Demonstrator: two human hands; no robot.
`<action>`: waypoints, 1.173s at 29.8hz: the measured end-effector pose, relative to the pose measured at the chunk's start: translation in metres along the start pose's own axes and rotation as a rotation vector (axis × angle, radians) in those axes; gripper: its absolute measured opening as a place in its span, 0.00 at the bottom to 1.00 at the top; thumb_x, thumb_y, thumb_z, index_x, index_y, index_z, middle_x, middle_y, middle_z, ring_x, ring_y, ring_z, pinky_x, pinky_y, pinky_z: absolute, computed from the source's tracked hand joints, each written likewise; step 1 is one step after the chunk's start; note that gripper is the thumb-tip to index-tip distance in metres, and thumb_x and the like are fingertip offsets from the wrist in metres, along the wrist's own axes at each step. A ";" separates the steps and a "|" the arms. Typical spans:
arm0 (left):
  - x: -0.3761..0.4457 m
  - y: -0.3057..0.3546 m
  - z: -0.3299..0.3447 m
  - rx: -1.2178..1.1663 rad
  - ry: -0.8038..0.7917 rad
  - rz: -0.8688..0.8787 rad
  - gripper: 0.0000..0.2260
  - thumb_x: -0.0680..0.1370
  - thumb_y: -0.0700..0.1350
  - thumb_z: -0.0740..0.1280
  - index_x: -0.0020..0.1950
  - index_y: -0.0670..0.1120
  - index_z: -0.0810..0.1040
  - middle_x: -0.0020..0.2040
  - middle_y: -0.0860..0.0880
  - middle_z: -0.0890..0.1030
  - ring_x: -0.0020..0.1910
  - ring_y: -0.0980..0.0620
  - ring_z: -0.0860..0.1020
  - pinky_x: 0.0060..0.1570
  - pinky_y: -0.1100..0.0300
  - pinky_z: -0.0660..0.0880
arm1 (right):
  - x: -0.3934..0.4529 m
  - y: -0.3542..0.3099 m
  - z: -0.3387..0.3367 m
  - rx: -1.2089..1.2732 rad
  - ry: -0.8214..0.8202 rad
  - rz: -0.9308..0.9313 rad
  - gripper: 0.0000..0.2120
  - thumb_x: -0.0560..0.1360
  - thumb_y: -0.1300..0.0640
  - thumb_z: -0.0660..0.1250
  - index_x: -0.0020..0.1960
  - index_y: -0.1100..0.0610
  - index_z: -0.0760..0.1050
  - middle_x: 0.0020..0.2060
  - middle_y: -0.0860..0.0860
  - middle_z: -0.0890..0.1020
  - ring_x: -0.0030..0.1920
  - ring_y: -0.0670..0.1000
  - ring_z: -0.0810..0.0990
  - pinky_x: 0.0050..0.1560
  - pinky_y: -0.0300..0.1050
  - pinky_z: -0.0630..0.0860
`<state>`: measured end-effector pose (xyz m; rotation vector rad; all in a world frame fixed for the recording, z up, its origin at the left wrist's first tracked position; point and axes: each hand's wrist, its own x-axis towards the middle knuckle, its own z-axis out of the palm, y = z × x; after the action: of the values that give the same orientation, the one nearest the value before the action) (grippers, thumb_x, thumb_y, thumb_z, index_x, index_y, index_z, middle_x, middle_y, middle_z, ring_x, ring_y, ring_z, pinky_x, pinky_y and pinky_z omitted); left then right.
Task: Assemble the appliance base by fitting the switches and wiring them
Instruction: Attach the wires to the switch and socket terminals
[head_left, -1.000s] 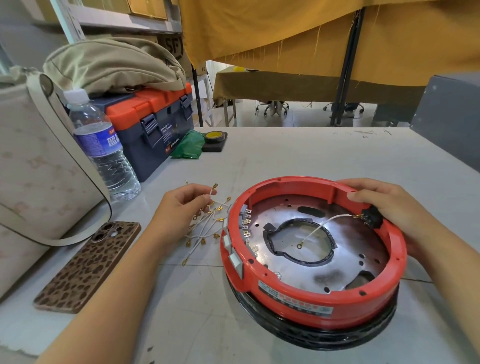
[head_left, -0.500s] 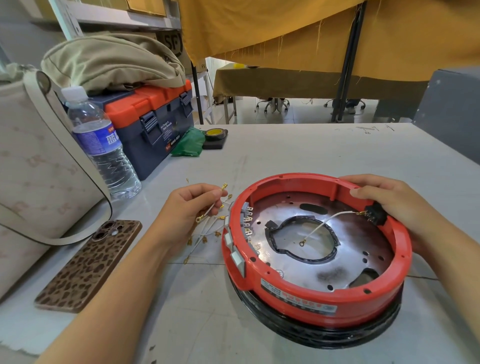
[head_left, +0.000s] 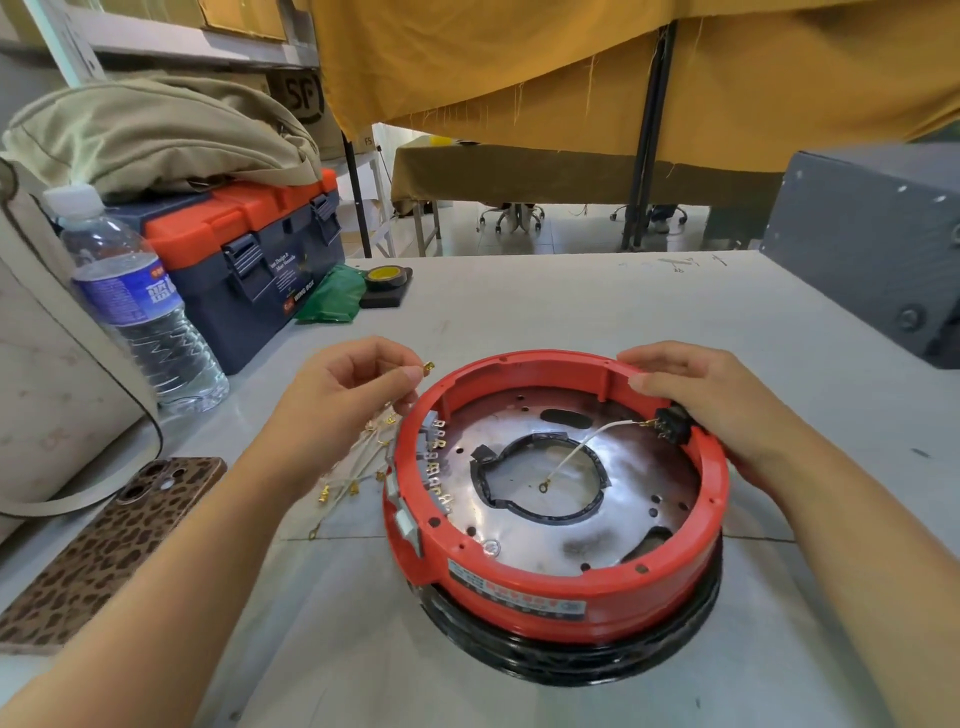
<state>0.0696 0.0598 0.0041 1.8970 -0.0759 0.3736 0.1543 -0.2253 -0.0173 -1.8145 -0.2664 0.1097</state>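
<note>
**Red Base at Centre, One Wire Pinched Beside It**

While the grey table carries everything, the largest item on it is the cream bag at nine o'clock, with a khaki bag lying on the orange-lidded toolbox at ten o'clock. A dark grey box stands at two o'clock. At the centre sits the red appliance base, open side up on a black ring, its metal plate showing. The right hand curls over the base's rim at two o'clock, fingers wrapped round the wall where the black switch sits. A white wire runs from that switch to the plate's central opening. The left hand hovers at ten o'clock of the base, thumb and forefinger pinching a lead with a brass terminal just beside the rim. A water bottle stands at nine o'clock near the toolbox; a leopard-print phone lies at eight o'clock. Loose leads lie between the left hand and the base, under the wrist. A row of white switches lines the base's inner wall at nine o'clock.
</note>
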 end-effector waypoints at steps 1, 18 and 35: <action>0.001 0.005 0.005 0.035 -0.027 0.018 0.05 0.76 0.37 0.67 0.42 0.44 0.80 0.30 0.53 0.80 0.31 0.60 0.77 0.35 0.71 0.74 | -0.001 -0.001 -0.002 0.002 -0.019 0.007 0.10 0.75 0.64 0.66 0.53 0.53 0.81 0.49 0.54 0.84 0.45 0.59 0.79 0.50 0.48 0.77; 0.030 0.044 0.102 0.476 -0.417 0.238 0.03 0.73 0.41 0.70 0.40 0.48 0.82 0.32 0.54 0.80 0.31 0.63 0.75 0.34 0.73 0.69 | 0.000 0.000 -0.002 0.045 -0.079 0.057 0.14 0.78 0.63 0.61 0.62 0.55 0.76 0.47 0.51 0.83 0.40 0.52 0.78 0.48 0.43 0.76; 0.036 0.038 0.127 0.533 -0.435 0.290 0.04 0.71 0.38 0.69 0.39 0.46 0.81 0.32 0.54 0.79 0.31 0.63 0.75 0.35 0.74 0.68 | 0.003 0.005 0.004 0.095 -0.010 0.056 0.11 0.78 0.61 0.62 0.58 0.54 0.78 0.48 0.53 0.84 0.47 0.53 0.80 0.55 0.53 0.77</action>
<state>0.1228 -0.0667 0.0101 2.4788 -0.5965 0.1739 0.1573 -0.2220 -0.0228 -1.7278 -0.2138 0.1681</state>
